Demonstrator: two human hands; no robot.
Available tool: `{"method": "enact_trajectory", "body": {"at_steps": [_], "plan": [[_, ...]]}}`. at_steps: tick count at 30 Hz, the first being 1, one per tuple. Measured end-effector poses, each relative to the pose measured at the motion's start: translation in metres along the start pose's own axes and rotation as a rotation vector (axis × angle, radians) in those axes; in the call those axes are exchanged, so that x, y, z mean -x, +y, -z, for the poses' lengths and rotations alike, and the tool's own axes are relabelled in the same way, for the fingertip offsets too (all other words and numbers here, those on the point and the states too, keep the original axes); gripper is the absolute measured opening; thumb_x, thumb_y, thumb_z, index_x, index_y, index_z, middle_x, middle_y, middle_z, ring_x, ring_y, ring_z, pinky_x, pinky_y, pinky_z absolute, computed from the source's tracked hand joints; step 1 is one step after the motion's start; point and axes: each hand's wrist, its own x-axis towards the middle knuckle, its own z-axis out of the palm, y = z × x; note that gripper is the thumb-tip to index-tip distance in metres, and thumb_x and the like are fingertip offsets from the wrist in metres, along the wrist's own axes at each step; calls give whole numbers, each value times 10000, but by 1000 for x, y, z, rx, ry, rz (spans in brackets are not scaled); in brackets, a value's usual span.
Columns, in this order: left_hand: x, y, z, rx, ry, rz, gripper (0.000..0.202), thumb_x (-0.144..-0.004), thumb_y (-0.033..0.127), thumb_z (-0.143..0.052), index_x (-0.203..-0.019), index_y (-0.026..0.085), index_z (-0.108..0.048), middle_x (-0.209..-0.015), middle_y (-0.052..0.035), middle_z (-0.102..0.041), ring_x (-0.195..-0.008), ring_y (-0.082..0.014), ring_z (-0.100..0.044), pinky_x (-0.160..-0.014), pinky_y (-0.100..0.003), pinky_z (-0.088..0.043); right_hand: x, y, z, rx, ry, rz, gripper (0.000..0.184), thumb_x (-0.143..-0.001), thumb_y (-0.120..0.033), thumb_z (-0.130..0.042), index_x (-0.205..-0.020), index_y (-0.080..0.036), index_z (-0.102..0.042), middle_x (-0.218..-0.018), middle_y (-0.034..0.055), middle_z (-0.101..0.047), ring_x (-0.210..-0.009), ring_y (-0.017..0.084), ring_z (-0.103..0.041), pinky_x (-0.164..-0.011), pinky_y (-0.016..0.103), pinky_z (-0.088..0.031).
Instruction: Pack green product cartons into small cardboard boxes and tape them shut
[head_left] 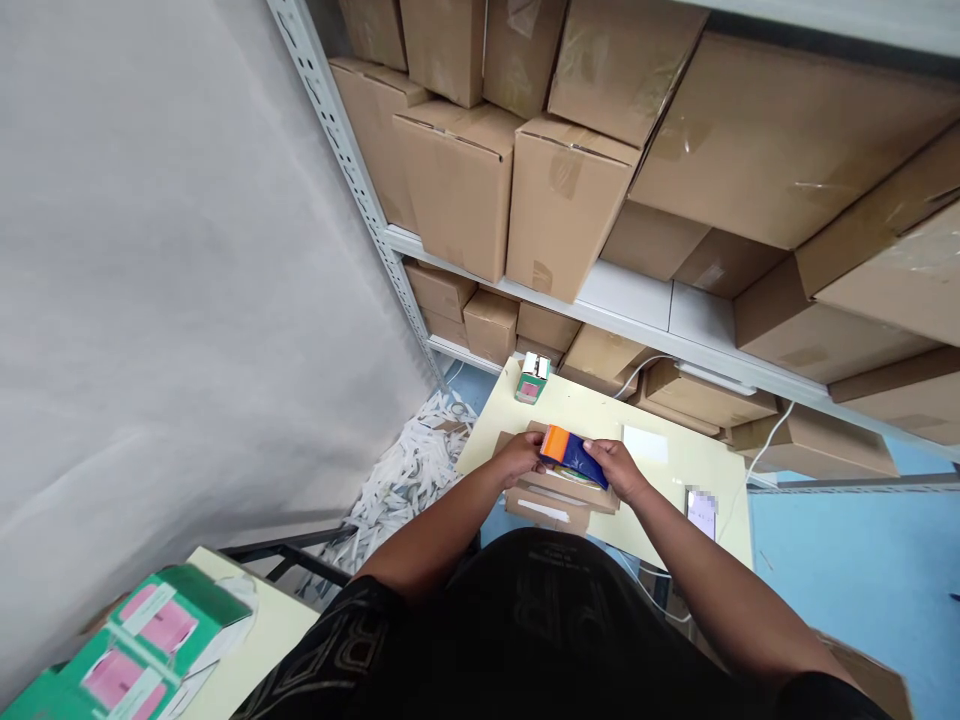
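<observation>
Both hands hold a small blue and orange packet [571, 453] over a pale yellow table [675, 480]. My left hand [517, 457] grips its orange end, fingers curled round it. My right hand [616, 468] grips the blue end from the other side. Under the packet lies a stack of flat brown cardboard pieces [559, 500]. A small green and white box [532, 377] stands at the table's far left corner. A white card [645, 443] lies just beyond my right hand.
A phone [702, 512] lies on the table to the right. Metal shelving [660, 310] loaded with brown cartons [562, 200] rises behind. White paper scraps [409, 470] litter the floor at left. Green and pink boxes [142, 640] sit on a near table.
</observation>
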Motion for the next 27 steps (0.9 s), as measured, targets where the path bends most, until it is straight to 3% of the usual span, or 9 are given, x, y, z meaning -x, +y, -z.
{"method": "enact_trajectory", "body": {"at_steps": [4,10,18,27], "plan": [[-1,4,-3,38,-14,4,151,-681,126,-751,-817,141,-687,-625,16,-650,-562,-93,-572,-578,-202,-457,3,-5,-1,-161,3,-72,623,-670,-784,-765,-579,-191,-596,-528,-11,-564,-520,130,-447,-562,286,-361],[1,6,-6,129,-80,16,163,-827,293,-700,-866,136,-681,-648,-13,-652,-566,-101,-595,-618,-228,-508,3,-7,-1,-225,2,-126,613,-648,-768,-798,-588,-188,-608,-542,4,-609,-521,145,-503,-580,300,-408],[-7,-7,-8,95,-48,99,222,-706,103,-743,-916,137,-677,-641,27,-623,-555,-81,-565,-620,-210,-519,-2,6,-1,-209,-49,-171,593,-643,-767,-798,-627,-193,-645,-556,8,-643,-558,172,-566,-616,315,-458],[-4,-15,-1,108,-133,91,167,-841,224,-730,-957,119,-673,-668,-7,-635,-604,-106,-623,-686,-266,-606,-3,8,0,-284,-112,-203,581,-606,-726,-849,-633,-178,-659,-563,4,-656,-538,154,-565,-645,316,-464]]}}
